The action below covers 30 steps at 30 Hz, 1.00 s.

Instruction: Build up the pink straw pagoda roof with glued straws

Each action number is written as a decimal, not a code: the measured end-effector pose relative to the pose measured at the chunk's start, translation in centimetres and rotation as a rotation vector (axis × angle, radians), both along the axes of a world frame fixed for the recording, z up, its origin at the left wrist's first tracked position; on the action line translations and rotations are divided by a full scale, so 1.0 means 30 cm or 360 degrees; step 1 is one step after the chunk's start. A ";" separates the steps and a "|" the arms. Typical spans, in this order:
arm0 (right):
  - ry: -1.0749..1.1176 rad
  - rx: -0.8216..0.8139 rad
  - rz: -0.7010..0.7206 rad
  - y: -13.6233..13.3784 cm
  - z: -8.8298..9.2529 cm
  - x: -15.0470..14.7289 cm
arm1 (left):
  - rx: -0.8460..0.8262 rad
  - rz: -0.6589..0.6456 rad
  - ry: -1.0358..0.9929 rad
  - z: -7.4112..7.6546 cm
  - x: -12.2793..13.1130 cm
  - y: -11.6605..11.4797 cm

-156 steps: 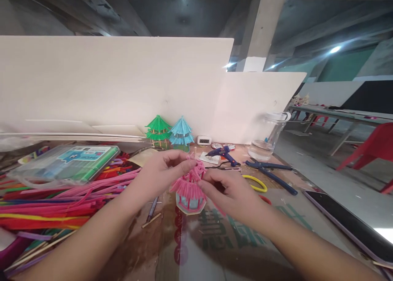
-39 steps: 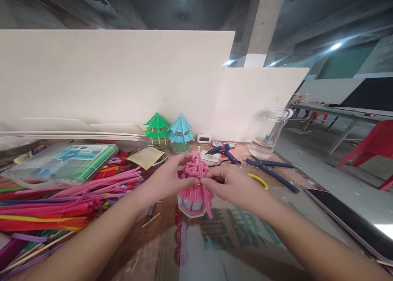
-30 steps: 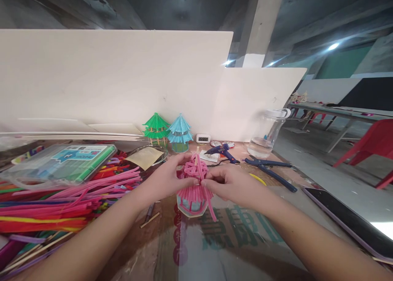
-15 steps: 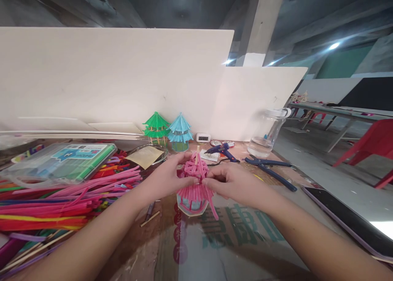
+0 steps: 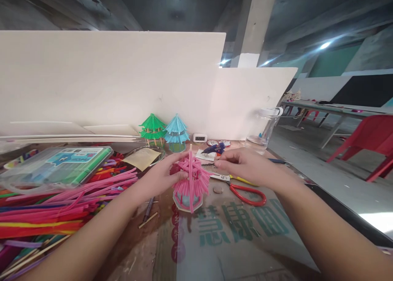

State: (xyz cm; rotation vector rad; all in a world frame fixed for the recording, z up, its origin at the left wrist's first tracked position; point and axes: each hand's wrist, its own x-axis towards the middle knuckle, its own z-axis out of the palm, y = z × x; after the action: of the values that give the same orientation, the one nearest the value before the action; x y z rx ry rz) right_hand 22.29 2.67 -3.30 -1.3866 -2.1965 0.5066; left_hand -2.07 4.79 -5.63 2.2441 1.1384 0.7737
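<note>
A small pink pagoda model point(image 5: 183, 186), covered in pipe cleaners, stands upright on a pale many-sided base. My left hand point(image 5: 164, 172) grips its upper part from the left side. One long pink pipe cleaner point(image 5: 190, 191) hangs down the front, from the wooden stick at the tip to below the lower roof. My right hand point(image 5: 245, 164) is off the model, to its right, with thumb and fingers pinched together; whether anything is between them I cannot make out. Just behind those fingertips lies a blue glue gun point(image 5: 215, 149). Below them are scissors with red handles point(image 5: 248, 196).
Bundles of coloured pipe cleaners point(image 5: 92, 191) and a clear plastic case point(image 5: 61, 162) fill the left. A green pagoda point(image 5: 152, 129) and a blue pagoda point(image 5: 177, 133) stand at the back beside a small clock point(image 5: 199, 138). A water jug point(image 5: 264, 127) is at the back right.
My right hand has let go of the pagoda and moved right, uncovering the red-handled scissors. The loose pink pipe cleaner now hangs straighter down the front. My left hand still holds the model.
</note>
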 end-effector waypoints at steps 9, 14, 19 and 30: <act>-0.0064 0.0077 -0.0548 0.170 -0.080 0.173 | 0.0059 0.0073 0.0240 0.056 -0.070 -0.005; 0.0018 0.0137 -0.0675 0.250 -0.193 0.194 | 0.0177 0.0344 0.0406 0.092 -0.071 -0.037; 0.0145 0.0150 -0.0787 0.336 -0.282 0.206 | 0.0108 0.0333 0.0301 0.086 -0.007 -0.092; 0.0153 0.0066 -0.0605 0.437 -0.361 0.170 | 0.0232 0.0499 0.0270 0.090 -0.026 -0.080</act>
State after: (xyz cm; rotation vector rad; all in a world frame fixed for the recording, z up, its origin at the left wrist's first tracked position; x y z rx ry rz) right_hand 27.41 15.78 -14.13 -1.6685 -1.7974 0.3765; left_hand -2.86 2.38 -2.94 2.3153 1.5889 0.8214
